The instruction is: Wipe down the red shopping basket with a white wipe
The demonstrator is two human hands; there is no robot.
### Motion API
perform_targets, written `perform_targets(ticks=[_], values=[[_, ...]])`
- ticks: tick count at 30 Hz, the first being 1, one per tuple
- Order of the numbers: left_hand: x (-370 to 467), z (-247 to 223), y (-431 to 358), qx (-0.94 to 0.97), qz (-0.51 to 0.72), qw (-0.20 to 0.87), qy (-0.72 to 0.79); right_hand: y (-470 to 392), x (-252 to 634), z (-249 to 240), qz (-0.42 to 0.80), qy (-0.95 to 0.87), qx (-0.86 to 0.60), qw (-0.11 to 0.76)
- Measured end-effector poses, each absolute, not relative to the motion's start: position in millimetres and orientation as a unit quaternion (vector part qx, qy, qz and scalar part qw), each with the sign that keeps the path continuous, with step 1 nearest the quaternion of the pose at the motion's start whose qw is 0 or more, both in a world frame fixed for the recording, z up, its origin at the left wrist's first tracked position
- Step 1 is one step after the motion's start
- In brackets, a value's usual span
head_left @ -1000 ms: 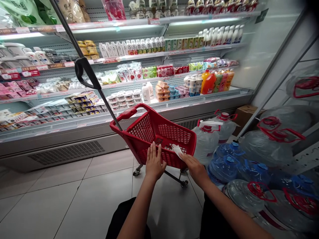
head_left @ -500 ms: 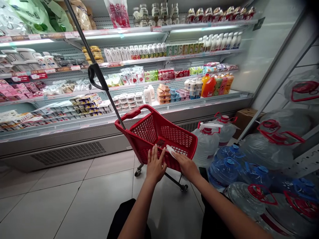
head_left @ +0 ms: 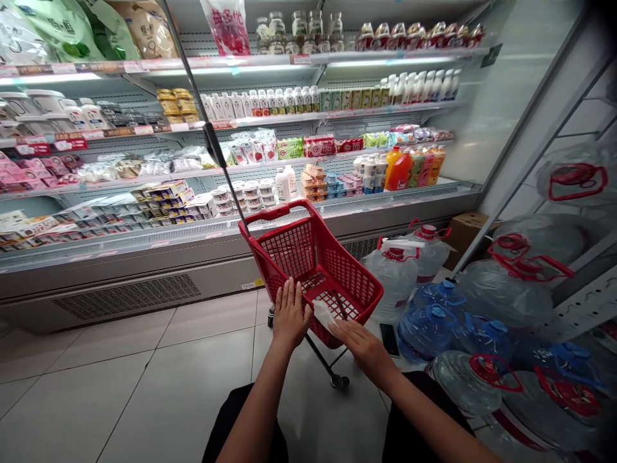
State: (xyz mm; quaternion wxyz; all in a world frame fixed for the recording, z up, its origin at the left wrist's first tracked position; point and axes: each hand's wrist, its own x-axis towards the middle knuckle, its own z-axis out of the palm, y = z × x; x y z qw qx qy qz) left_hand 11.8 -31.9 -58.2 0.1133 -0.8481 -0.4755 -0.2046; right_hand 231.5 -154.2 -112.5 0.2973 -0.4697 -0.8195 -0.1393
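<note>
A red plastic shopping cart (head_left: 347,270) with perforated walls, a long upright pole and small casters stands in front of me. My left hand (head_left: 290,315) lies flat against the near side of the basket, its fingers stretched out. In my right hand (head_left: 359,344) is a crumpled white tissue (head_left: 324,315), pinched by the fingers at the basket's near rim. Part of the tissue hangs over the rim toward the inside. Through the basket's grid, dark bars of the frame show. The palm sides of both hands are hidden.
A refrigerated display case (head_left: 144,289) with dairy goods and drinks runs behind the cart. Large clear water jugs (head_left: 393,276) and blue ones (head_left: 424,331) crowd the right. A phone (head_left: 389,339) lies on the tiled floor (head_left: 193,386) beside them. A cardboard box (head_left: 465,238) sits farther back.
The cart has turned, with its handle end shifting right and its pole tilting less. My right hand and the tissue have moved slightly down and nearer. The phone shows more fully.
</note>
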Motion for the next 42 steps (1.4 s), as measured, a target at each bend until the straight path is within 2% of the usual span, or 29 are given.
perform_targets(ticks=[5, 9, 18, 22, 27, 31, 36, 42], values=[[11.7, -61.5, -63.2, -0.899, -0.19, 0.112, -0.377, -155.9, 273.0, -123.8, -0.157, -0.792, -0.503, 0.309], [14.6, -69.8, -82.1, -0.908, -0.187, 0.096, -0.361, -154.4, 288.5, -124.0, -0.162, -0.746, -0.552, 0.335], [19.1, -74.2, -70.7, -0.892, -0.201, 0.123, -0.386, -149.4, 175.5, -124.1, -0.166, -0.779, -0.499, 0.342], [3.8, -65.3, -68.9, -0.898, -0.184, 0.115, -0.383, -152.1, 226.1, -120.0, -0.167, -0.814, -0.459, 0.314], [-5.9, -61.0, -68.2, -0.896, -0.191, 0.097, -0.388, -173.2, 310.6, -116.2, -0.149, -0.773, -0.527, 0.32], [11.4, -65.2, -76.8, -0.89, -0.207, 0.089, -0.397, -186.0, 300.8, -123.1, -0.159, -0.742, -0.551, 0.348], [35.4, -77.4, -101.2, -0.924, -0.181, 0.064, -0.332, -190.5, 262.1, -129.7, -0.164, -0.787, -0.504, 0.316], [15.8, -75.7, -108.8, -0.939, -0.151, 0.048, -0.306, -198.4, 324.6, -113.7, -0.138, -0.836, -0.453, 0.277]])
